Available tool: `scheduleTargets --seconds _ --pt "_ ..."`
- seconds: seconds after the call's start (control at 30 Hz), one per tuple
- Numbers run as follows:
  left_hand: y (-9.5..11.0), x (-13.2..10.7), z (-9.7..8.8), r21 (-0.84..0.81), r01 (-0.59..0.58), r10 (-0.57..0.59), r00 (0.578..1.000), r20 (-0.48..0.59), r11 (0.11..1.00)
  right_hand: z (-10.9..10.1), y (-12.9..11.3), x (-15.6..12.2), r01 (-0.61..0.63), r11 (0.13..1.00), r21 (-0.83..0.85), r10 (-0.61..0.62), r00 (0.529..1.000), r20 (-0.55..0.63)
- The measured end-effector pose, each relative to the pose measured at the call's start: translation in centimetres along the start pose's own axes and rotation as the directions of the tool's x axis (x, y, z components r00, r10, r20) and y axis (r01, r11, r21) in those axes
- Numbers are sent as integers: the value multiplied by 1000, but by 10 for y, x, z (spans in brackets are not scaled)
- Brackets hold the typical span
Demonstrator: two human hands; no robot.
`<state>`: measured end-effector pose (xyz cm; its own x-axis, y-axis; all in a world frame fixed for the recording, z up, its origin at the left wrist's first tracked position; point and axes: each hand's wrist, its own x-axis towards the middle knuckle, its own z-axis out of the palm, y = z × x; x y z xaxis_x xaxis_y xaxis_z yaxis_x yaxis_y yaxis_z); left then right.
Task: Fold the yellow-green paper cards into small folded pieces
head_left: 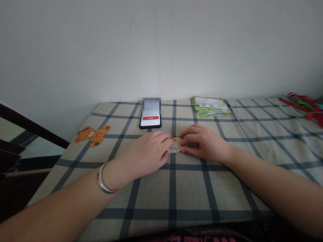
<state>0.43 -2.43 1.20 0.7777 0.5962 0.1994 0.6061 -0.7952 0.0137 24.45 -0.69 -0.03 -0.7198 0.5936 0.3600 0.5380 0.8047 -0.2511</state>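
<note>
Between my two hands, low over the checked cloth, is a small printed paper [176,146] with a yellow patch at its top. My left hand [153,148], with a silver bangle at the wrist, grips the paper's left edge; its fingers are bent together there. My right hand [202,143] pinches the right side, thumb below and fingers above. Parts of both edges are hidden under the fingers. Just beyond my left hand lies a phone [150,118] with a lit screen and a red button.
A stack of green printed leaflets [211,106] lies by the wall at the back. To the left is an orange teddy bear cutout [93,135]. Red and green fabric strips [305,107] are heaped at the far right. The checked tablecloth [151,198] covers the table up to the wall.
</note>
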Motion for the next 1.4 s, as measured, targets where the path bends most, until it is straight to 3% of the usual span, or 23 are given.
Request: scheduleTargets --seconds 0.23,0.6,0.87,1.07,1.4 --pt "2 4 3 -32 126 -127 991 -37 992 -2 -4 1 -29 999 -23 29 999 13" --pt "5 4 4 -73 146 -148 989 -14 987 -3 -7 2 -46 994 -97 51 998 41" --pt "-1 4 9 -141 124 -135 988 -69 982 -5 -9 2 -17 991 -134 25 998 61" --pt "0 5 12 -275 181 -218 970 -110 944 -4 -8 2 -30 991 -130 35 999 40" --pt "-2 6 16 -374 189 -255 958 -135 908 0 -9 -1 -110 989 -96 109 994 -17"
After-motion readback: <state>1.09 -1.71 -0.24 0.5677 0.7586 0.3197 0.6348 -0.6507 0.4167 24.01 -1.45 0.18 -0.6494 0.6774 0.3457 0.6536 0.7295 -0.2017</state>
